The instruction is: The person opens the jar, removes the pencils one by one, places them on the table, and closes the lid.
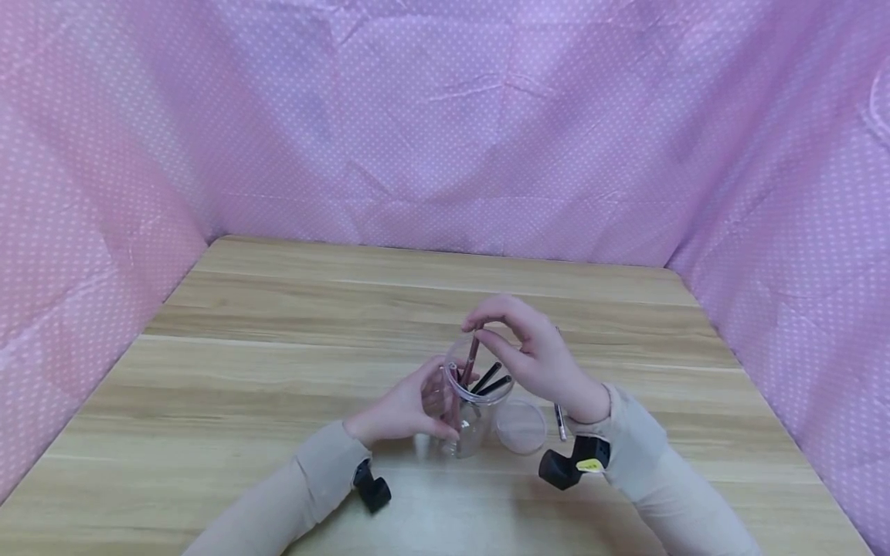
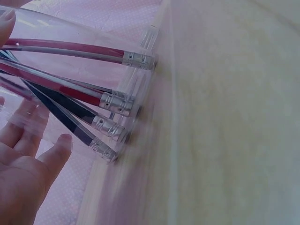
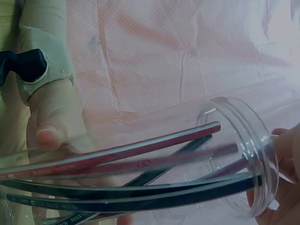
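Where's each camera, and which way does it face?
Head: worn on the head, facing forward and down at table and jar; left hand, right hand, sleeves show.
Left wrist: worn there, facing the jar's base and pencils; left hand shows.
Right wrist: worn there, facing the jar's side; right hand at edge, left hand and sleeve beyond.
Both wrist views share jar and pencils.

Worn gear, both arms. My left sleeve (image 1: pixel 292 483) and right sleeve (image 1: pixel 670 471) are long, pale beige-grey cloth, creased near the wrists. Fine parallel ribbing (image 3: pixel 37 16) shows on the left one in the right wrist view, with a smoother cuff (image 3: pixel 49 58) toward the hand. My left hand (image 1: pixel 410 405) and right hand (image 1: pixel 538 359) are bare. A small black camera (image 1: pixel 371 488), blocky and rounded, sits at my left wrist; a matching black unit (image 1: pixel 572 463) at my right bears a yellow sticker (image 1: pixel 590 466), print illegible.
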Demonstrator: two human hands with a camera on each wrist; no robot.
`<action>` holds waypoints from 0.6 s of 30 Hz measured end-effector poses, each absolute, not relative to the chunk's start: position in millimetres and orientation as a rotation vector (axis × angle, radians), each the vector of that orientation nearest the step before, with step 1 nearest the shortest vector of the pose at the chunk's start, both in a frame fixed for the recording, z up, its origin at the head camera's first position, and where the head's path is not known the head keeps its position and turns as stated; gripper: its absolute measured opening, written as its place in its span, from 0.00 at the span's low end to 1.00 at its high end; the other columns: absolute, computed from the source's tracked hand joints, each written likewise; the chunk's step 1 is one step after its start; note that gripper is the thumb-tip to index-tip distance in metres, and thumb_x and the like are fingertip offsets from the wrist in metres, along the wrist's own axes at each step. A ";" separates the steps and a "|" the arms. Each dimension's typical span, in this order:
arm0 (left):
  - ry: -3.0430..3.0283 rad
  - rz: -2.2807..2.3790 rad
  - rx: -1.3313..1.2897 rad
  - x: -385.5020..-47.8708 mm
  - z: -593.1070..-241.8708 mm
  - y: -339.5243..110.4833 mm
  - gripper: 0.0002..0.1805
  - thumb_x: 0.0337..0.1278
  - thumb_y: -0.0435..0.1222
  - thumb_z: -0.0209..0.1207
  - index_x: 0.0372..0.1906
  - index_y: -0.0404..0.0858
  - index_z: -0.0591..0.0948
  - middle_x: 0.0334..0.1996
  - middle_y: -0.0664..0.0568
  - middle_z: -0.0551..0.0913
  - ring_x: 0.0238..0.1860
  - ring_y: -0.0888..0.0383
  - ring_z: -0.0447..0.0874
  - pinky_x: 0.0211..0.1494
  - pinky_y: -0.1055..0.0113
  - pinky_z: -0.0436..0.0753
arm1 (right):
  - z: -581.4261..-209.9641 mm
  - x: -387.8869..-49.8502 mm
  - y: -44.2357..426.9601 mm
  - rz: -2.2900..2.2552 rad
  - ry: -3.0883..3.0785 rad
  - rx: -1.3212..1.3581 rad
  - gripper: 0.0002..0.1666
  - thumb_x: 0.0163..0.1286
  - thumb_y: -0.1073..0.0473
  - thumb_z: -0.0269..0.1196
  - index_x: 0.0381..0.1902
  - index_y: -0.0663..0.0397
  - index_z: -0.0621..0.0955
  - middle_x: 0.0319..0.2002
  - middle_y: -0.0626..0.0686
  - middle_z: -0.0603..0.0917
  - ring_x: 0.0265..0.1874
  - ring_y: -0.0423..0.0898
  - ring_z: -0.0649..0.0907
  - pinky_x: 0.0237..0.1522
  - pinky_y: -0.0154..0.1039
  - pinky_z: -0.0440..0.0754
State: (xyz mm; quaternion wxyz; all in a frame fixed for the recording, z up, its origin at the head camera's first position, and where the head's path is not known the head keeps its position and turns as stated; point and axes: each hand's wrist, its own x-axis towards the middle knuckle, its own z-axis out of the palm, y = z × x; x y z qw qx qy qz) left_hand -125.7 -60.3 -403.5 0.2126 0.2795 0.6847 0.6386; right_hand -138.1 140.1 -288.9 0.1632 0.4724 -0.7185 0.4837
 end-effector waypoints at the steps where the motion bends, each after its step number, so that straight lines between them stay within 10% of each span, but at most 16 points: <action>1: 1.904 1.773 0.770 -125.4 -403.6 -60.2 0.51 0.36 0.25 0.70 0.69 0.42 0.57 0.67 0.42 0.67 0.69 0.47 0.63 0.73 0.52 0.59 | -289.2 -138.2 139.5 1.435 -2.027 1.345 0.16 0.56 0.84 0.56 0.42 0.71 0.75 0.36 0.61 0.81 0.41 0.41 0.82 0.48 0.31 0.82; 7: 1.926 1.761 0.752 -124.0 -403.2 -59.0 0.51 0.35 0.25 0.70 0.69 0.42 0.57 0.67 0.44 0.68 0.70 0.48 0.62 0.74 0.50 0.57 | -289.5 -140.4 138.0 1.748 -1.894 1.282 0.12 0.62 0.82 0.50 0.45 0.78 0.70 0.32 0.61 0.80 0.37 0.39 0.84 0.40 0.33 0.85; 14: 1.981 1.731 0.754 -122.4 -403.2 -57.0 0.51 0.34 0.27 0.72 0.68 0.41 0.58 0.64 0.46 0.72 0.68 0.48 0.64 0.73 0.46 0.57 | -288.7 -146.3 141.2 1.979 -1.893 1.090 0.26 0.66 0.77 0.50 0.48 0.40 0.78 0.37 0.44 0.80 0.33 0.38 0.85 0.36 0.35 0.87; 18: 1.995 1.728 0.761 -121.9 -404.4 -55.6 0.49 0.33 0.27 0.72 0.66 0.42 0.61 0.64 0.48 0.72 0.68 0.49 0.65 0.73 0.46 0.58 | -286.5 -148.6 141.5 2.088 -1.939 0.916 0.26 0.68 0.76 0.48 0.46 0.36 0.77 0.37 0.45 0.78 0.31 0.39 0.84 0.33 0.41 0.88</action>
